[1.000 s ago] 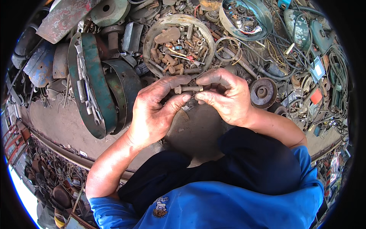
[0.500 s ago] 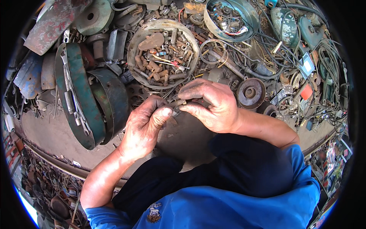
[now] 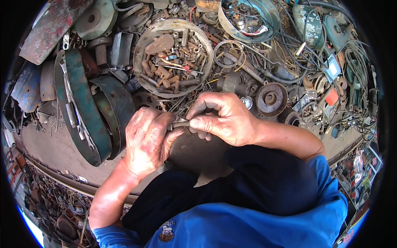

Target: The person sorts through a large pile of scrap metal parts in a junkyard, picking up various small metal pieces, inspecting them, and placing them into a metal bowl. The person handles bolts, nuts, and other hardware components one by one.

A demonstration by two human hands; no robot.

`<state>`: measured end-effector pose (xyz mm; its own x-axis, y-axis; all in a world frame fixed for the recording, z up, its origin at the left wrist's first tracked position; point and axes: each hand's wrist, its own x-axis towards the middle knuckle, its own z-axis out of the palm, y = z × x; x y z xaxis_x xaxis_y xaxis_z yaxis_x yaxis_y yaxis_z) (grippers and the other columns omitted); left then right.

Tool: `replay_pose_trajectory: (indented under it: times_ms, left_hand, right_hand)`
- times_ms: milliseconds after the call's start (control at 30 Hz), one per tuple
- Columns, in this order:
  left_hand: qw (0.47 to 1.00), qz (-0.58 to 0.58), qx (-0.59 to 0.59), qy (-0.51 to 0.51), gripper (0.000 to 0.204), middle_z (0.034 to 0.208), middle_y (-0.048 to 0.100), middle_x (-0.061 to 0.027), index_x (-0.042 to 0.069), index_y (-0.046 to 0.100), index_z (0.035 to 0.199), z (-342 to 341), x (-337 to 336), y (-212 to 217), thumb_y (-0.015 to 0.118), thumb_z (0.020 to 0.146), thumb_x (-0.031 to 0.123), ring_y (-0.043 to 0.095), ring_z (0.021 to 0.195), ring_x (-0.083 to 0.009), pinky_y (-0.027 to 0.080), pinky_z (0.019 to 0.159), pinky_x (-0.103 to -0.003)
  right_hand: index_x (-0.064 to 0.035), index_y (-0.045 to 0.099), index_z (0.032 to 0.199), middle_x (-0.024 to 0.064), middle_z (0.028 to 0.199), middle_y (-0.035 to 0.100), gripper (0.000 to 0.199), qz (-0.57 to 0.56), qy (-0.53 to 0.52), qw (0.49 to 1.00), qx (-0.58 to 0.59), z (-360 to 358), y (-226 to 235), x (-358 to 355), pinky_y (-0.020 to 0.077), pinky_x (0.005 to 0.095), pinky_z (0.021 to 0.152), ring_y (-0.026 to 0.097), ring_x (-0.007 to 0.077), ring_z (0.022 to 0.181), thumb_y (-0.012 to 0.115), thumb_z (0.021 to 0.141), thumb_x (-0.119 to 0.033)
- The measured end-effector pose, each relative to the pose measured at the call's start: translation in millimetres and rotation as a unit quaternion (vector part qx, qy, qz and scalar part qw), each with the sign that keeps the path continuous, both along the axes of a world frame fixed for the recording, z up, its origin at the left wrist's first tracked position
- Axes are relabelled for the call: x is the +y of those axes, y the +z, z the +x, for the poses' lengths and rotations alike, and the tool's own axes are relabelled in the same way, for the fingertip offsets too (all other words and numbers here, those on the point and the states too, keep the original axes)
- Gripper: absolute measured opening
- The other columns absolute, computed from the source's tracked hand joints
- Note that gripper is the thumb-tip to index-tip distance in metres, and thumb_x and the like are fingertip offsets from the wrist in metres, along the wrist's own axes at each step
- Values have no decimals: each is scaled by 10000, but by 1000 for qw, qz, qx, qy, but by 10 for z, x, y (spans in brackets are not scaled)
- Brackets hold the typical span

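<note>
Between my two hands I hold a rusty threaded bolt (image 3: 180, 123), lying level above my lap. My left hand (image 3: 148, 139) grips its left end in a closed fist. My right hand (image 3: 225, 118) pinches the right end between thumb and fingers. Just beyond the hands sits a round metal pan (image 3: 140, 53) filled with several rusty bolts, nuts and small parts. My knees in dark trousers (image 3: 264, 182) show below the hands.
Scrap metal lies all around: a green curved band (image 3: 84, 109) at left, a rusty pulley (image 3: 271, 98) at right, a second round tray (image 3: 271, 18) of washers at the top, tangled cables (image 3: 351, 62) far right, a red plate (image 3: 49, 29) top left.
The camera tilted, so the pan and scrap sit lower in view. My hands stayed together on the bolt, shifting their grip along it.
</note>
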<state>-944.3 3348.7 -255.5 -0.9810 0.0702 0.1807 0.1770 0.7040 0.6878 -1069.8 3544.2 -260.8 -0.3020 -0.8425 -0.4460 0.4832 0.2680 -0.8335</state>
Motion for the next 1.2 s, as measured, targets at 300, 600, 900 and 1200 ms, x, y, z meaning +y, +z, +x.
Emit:
replay_pose_trajectory:
  times_ms: [300, 600, 900, 1200]
  left_hand:
    - [714, 518, -453, 124, 393, 686, 537, -69, -11, 613, 897, 88, 64, 96, 541, 1037, 350, 545, 643, -139, 442, 589, -328]
    - [992, 81, -95, 18, 269, 788, 559, -129, -10, 602, 932, 26, 128, 50, 710, 907, 235, 553, 660, -320, 455, 599, -409]
    - [928, 266, -247, 81, 313, 758, 563, -112, -24, 608, 917, 105, 148, 89, 601, 1001, 278, 557, 664, -231, 459, 617, -359]
    - [859, 376, -334, 99, 350, 776, 563, -60, -2, 611, 946, 130, 169, 130, 597, 1008, 342, 541, 682, -133, 452, 620, -292]
  right_hand:
    - [-9, 684, 944, 114, 934, 658, 208, -244, -30, 804, 541, -34, -227, -9, 535, 364, 666, 663, 283, 798, 796, 773, -45]
    - [3, 633, 1013, 114, 825, 666, 178, -78, -20, 966, 244, 47, -87, 12, 518, 296, 586, 651, 195, 659, 680, 952, -158]
    - [-2, 638, 1030, 146, 861, 685, 273, -164, -23, 903, 397, 59, -174, 12, 547, 349, 614, 677, 292, 692, 783, 803, -44]
    - [-13, 617, 926, 160, 772, 656, 162, -197, -28, 894, 402, 25, -217, 51, 527, 430, 606, 653, 369, 704, 727, 863, -114]
